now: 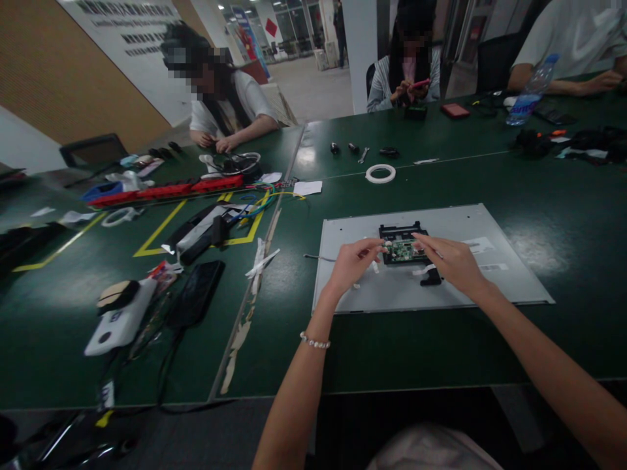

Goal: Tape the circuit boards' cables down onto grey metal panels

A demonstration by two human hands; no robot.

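Note:
A large pale flat panel (372, 303) lies on the green table in front of me. On its middle is a black plastic frame (402, 230) with a green circuit board (402, 251) in it. My left hand (356, 261) is closed, its fingertips pinching the board's left end. At the board's right end, the fingers of my right hand (455, 262) are also closed on it. A small black part (431, 277) with a pale strip lies on the panel just below the board. My fingers partly hide the board's two ends.
A white tape ring (380, 173) and a small wrench (363, 155) lie beyond the panel. To the left are a red power strip (169, 190), a black phone-like slab (196, 294) with a cable and a white device (121, 320). Several people sit around the table; a water bottle (531, 94) stands far right.

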